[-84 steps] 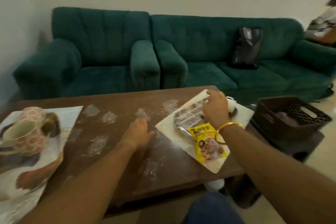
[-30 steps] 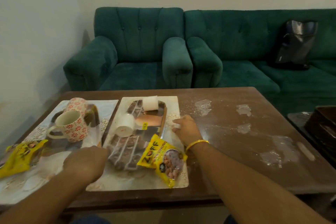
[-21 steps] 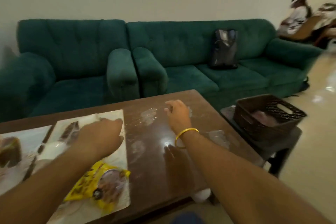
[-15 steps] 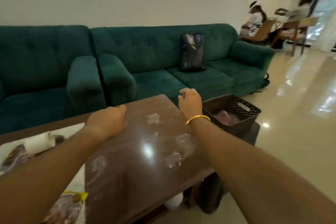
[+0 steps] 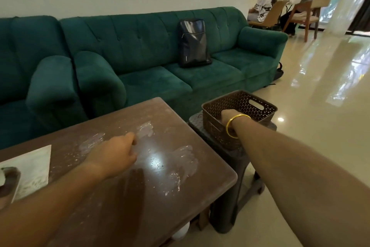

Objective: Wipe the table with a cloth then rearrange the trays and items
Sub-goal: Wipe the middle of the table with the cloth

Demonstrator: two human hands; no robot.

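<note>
The brown wooden table (image 5: 124, 196) carries wet, whitish smears around its right half. My left hand (image 5: 115, 155) hovers over these smears with fingers curled and nothing seen in it. My right hand (image 5: 228, 117), with a gold bangle on the wrist, reaches down inside the brown perforated basket (image 5: 250, 106) on a dark stool to the table's right. Its fingers are hidden by the basket wall, so what they touch is not visible. A white placemat (image 5: 34, 168) with a tray edge (image 5: 10, 182) shows at the far left.
A green sofa (image 5: 140, 56) with a black backpack (image 5: 193, 43) stands behind the table. The dark stool (image 5: 236, 158) sits tight against the table's right end. Glossy floor opens to the right. Two people sit on wooden chairs in the far right corner.
My view has swung right, away from the trays. My right hand left the table top and went down into the basket. My left hand moved off the tray and out over the smeared surface.
</note>
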